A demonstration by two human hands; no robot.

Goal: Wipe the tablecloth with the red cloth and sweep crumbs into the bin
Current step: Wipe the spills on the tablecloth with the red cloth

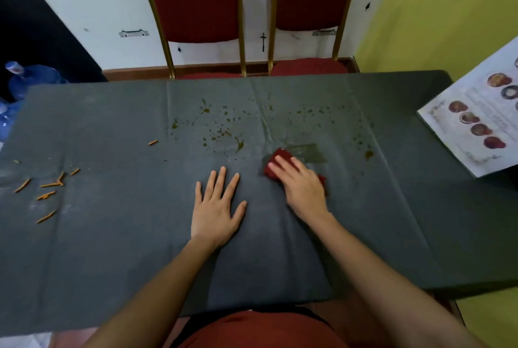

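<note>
- Orange crumbs [47,188]: scattered near left edge of tablecloth [112,249].
- Left hand [217,207]: flat, palm down, fingers spread, grasping nothing.
- Right hand [301,183]: fingers extended, pressing red cloth [281,158] onto worktop centre, just below stains [221,129].
- Menu [476,123]: at right edge.

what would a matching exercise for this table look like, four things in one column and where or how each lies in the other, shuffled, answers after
Things:
1. red cloth
2. left hand
3. orange crumbs
4. printed sheet

Places or states:
a. at the right end of the tablecloth
b. flat on the tablecloth, fingers spread, holding nothing
c. under the right hand
d. scattered over the left part of the tablecloth

Pairs: 1-c, 2-b, 3-d, 4-a
</note>
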